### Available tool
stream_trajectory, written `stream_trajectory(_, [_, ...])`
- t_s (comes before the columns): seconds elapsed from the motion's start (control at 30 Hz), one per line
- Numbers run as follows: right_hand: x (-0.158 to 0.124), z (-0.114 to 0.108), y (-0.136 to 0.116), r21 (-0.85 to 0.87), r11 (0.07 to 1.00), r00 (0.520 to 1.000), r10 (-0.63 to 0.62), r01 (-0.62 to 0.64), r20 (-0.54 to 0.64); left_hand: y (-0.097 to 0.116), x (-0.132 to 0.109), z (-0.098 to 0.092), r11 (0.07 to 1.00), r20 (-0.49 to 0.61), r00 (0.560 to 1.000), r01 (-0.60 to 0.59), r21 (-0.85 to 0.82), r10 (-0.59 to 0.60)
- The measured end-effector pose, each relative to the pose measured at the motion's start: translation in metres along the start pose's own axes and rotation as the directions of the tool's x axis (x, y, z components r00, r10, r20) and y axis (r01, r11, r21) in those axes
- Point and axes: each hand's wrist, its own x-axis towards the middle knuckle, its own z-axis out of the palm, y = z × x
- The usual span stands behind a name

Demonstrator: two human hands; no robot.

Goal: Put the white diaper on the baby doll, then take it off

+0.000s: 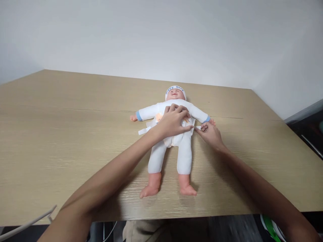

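A baby doll in a white suit with blue cuffs and a white printed cap lies on its back, feet toward me. Around its hips is a white diaper with a printed front. My left hand lies over the diaper's front and the doll's belly, fingers spread, covering much of the print. Beside the doll's hip on the right, my right hand pinches a white diaper tab. Another diaper tab sticks out loose on the left side.
The doll lies on a wide wooden table that has a seam across it. A pale wall stands behind. At the lower left a white cable reaches over the front edge. A dark object stands at the right.
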Motion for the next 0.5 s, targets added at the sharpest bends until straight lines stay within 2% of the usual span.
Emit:
stream_trajectory(0.1, [-0.001,0.001,0.007,0.107,0.992,0.998,-0.065,0.065,0.004,-0.001,0.0,0.002,1.0,-0.003,1.0,0.011,-0.009,-0.011])
stream_trajectory(0.23, [0.003,-0.008,0.007,0.336,0.938,0.98,-0.14,0.085,0.144,-0.002,0.0,0.009,1.0,-0.038,0.999,0.024,0.004,-0.023])
stream_trajectory(0.37, [0.01,-0.016,-0.017,0.407,0.908,0.95,-0.21,0.101,0.233,0.0,0.0,0.011,0.999,-0.04,0.999,0.029,0.02,-0.028])
stream_trajectory(0.5, [0.019,-0.009,-0.045,0.419,0.901,0.938,-0.234,0.111,0.256,0.002,0.0,0.01,0.999,-0.054,0.998,0.043,0.018,-0.042])
